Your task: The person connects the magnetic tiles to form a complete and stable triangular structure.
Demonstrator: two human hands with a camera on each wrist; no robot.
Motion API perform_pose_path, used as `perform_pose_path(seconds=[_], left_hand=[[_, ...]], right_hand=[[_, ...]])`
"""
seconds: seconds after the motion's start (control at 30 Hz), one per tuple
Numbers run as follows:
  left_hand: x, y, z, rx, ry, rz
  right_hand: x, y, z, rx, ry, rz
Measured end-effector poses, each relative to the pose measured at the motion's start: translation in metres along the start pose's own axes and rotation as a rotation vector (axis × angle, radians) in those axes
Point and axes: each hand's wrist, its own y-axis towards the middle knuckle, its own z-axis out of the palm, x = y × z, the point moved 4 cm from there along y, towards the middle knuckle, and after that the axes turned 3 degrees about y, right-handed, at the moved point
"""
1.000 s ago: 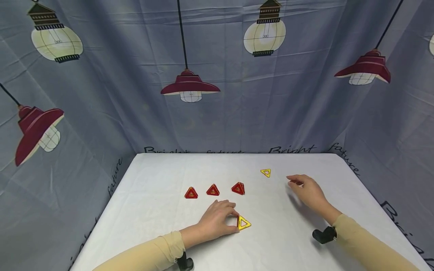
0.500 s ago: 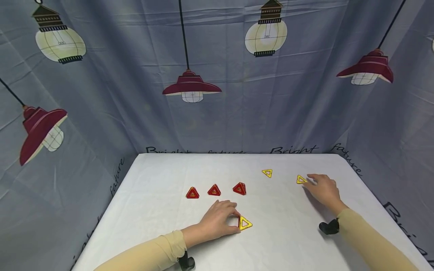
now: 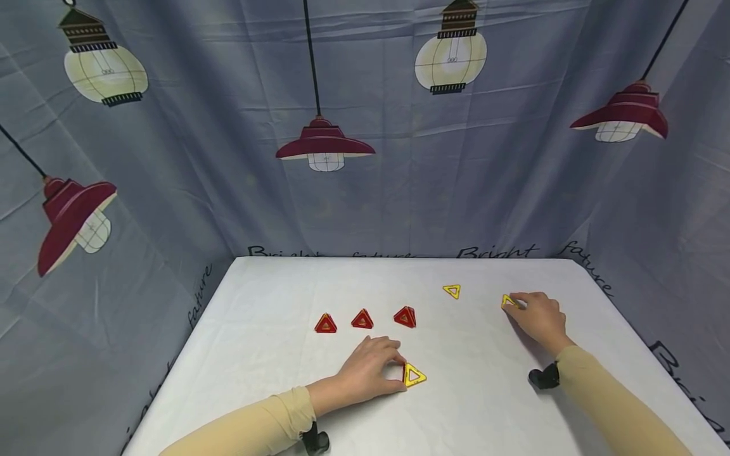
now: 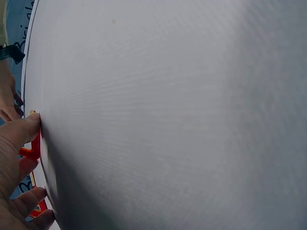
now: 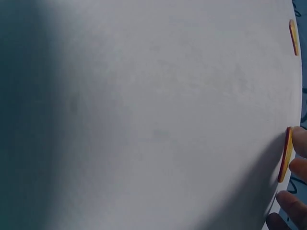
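Note:
Near the middle of the table my left hand pinches a red triangular tile between thumb and finger, its edge facing the head camera. Right against it lies a yellow open-centred triangular tile. At the back right, my right hand has thumb and fingers on another yellow triangular tile. Seen from the right wrist, this tile shows a red edge and lies low by the table, with fingertips against it. My fingers hide part of both held tiles.
Three small red pyramids stand in a row ahead of my left hand: left pyramid, middle pyramid, right pyramid. A third yellow triangular tile lies at the back of the white table. A curtain hangs behind.
My right hand has moved to the right, uncovering the yellow tile, and its thumb and fingers have come over it. My left hand keeps its place with the red tile.

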Motion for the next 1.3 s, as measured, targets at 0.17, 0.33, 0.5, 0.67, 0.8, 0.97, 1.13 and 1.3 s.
perform_pose_path(seconds=[0.17,0.33,0.5,0.67,0.8,0.97,1.13,1.3], left_hand=[[-0.001,0.001,-0.001,-0.001,-0.001,0.003],[-0.002,0.002,-0.001,0.002,0.002,0.005],[-0.003,0.002,-0.002,-0.001,0.011,0.013],[-0.002,0.002,-0.002,-0.015,0.028,0.019],[-0.001,0.002,-0.001,-0.014,0.030,0.016],[0.000,0.002,0.000,-0.011,0.025,0.015],[0.000,0.001,0.000,-0.004,0.017,0.013],[0.000,0.000,-0.001,-0.003,0.012,0.012]], right_hand=[[0.000,0.000,0.000,-0.001,-0.006,0.024],[0.004,-0.002,-0.001,-0.009,-0.010,0.012],[0.014,-0.007,-0.001,0.010,-0.014,-0.054],[0.027,-0.016,0.003,0.059,0.035,-0.113],[0.036,-0.024,0.010,0.091,0.064,-0.148],[0.048,-0.035,0.015,0.120,0.084,-0.215],[0.061,-0.050,0.020,0.167,0.104,-0.269],[0.075,-0.066,0.027,0.218,0.112,-0.281]])
